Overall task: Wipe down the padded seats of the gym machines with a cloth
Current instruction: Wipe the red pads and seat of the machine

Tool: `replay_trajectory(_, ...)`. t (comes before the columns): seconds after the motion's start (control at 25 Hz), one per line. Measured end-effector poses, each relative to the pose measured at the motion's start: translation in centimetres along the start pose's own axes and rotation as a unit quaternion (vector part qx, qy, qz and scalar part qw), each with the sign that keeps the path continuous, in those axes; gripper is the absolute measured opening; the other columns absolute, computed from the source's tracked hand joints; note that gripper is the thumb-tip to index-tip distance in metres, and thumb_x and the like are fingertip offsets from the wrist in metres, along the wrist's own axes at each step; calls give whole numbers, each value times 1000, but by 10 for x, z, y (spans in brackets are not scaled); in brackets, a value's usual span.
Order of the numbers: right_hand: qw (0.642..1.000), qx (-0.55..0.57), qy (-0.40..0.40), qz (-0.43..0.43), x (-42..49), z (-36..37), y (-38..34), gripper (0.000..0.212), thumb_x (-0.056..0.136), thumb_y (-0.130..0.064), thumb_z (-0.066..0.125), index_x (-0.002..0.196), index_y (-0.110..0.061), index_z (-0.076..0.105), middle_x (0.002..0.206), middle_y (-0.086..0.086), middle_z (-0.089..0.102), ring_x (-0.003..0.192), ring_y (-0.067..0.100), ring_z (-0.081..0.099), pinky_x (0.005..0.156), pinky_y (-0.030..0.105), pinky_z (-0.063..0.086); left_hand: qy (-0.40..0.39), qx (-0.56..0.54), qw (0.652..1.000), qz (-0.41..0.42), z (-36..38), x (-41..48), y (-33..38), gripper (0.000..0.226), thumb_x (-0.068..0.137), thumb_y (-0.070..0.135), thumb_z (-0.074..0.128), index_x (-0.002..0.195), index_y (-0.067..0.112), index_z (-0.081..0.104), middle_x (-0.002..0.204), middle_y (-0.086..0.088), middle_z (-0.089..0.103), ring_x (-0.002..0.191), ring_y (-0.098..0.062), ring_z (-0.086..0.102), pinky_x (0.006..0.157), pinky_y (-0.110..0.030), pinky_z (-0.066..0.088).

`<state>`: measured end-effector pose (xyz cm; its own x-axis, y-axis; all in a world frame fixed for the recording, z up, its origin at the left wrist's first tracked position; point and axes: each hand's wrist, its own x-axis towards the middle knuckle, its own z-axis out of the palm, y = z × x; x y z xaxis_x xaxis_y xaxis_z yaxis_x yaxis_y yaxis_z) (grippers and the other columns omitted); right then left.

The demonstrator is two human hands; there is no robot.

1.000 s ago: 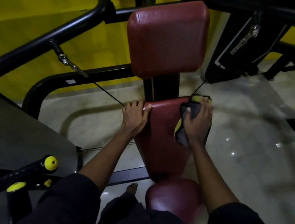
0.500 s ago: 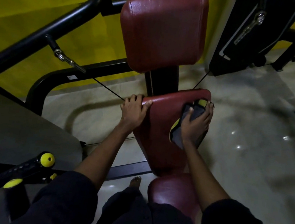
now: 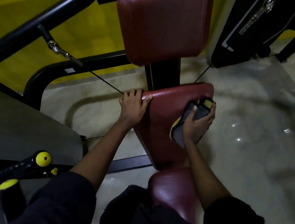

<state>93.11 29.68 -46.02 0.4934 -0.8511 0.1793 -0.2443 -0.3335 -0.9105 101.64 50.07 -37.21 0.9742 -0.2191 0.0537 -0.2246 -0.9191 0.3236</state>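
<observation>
Your right hand (image 3: 196,124) slid the gripped cloth (image 3: 188,120) down the red seat pad (image 3: 162,117), mid-wipe, while your left hand (image 3: 133,106) clasped its edge.

The cloth (image 3: 188,124) is now pressed by the right hand (image 3: 196,126) lower on the right side of the red pad (image 3: 161,124), away from the top corner where it lay a second ago. More of the pad's top edge is uncovered.

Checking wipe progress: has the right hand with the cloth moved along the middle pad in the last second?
Yes. The right hand and cloth have slid inward from the middle pad's right edge.
</observation>
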Motion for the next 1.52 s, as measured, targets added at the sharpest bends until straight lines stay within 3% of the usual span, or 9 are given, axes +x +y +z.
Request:
replay_trajectory(0.24,994,22,-9,105,-13,-1,-6,67,102,-45,56,154,-8,36,154,14,43,140,32,45,111,50,43,10,7,1000,-2,5,-1,-2,56,100,61,33,122,16,57,122,-11,59,112,-35,50,90,-48,41)
replay_trajectory(0.44,984,-86,-44,-151,52,2,-47,53,97,-34,60,144,-10,51,150,8,51,143,27,43,120,37,33,53,14,998,2,15,-1,-2,60,99,64,29,121,17,59,116,-10,62,106,-34,53,85,-46,42)
replay_trajectory(0.52,983,-86,-39,-160,58,3,-46,51,97,-32,62,142,-11,52,148,7,52,142,26,45,119,38,35,57,9,998,4,14,-2,-1,59,100,62,30,122,16,59,117,-11,61,107,-34,53,88,-47,41)
replay_trajectory(0.64,995,-34,-24,-87,38,0,-22,60,100,-38,59,150,-9,41,154,8,46,143,25,44,118,37,37,50,3,999,15,14,-2,5,52,104,53,31,129,15,56,126,-10,59,116,-33,51,98,-49,37)
replay_trajectory(0.8,994,13,-15,103,-9,-6,27,76,98,-61,47,153,-10,34,151,12,47,137,29,49,111,43,45,75,-5,995,67,23,-2,10,46,104,40,25,133,17,54,127,-7,60,115,-30,54,102,-46,34)
replay_trajectory(0.96,985,48,-32,160,-36,-10,44,68,104,-48,49,155,-8,31,153,14,44,140,31,46,115,35,39,106,18,992,63,29,-4,7,41,106,36,28,132,17,53,127,-6,59,116,-28,52,102,-45,33)
replay_trajectory(1.16,989,-59,-36,-133,6,-10,14,62,104,-35,56,157,-13,35,164,4,33,153,25,30,121,37,31,171,1,982,84,38,-7,8,38,107,30,33,133,14,54,130,-8,59,119,-26,51,105,-42,32)
replay_trajectory(1.36,929,-158,-158,-295,22,-31,36,79,91,-23,60,161,-23,24,169,-1,22,158,28,9,124,49,18,211,-258,941,-64,62,-54,-4,57,108,39,38,158,18,21,164,-2,23,150,-8,19,121,-31,23)
replay_trajectory(1.52,882,-165,-206,-389,50,-29,-1,86,77,-10,63,158,-19,35,166,0,31,157,32,15,125,52,17,113,-341,922,-145,90,-105,-17,70,103,53,37,159,35,-2,159,-2,36,137,-14,45,94,1,36)
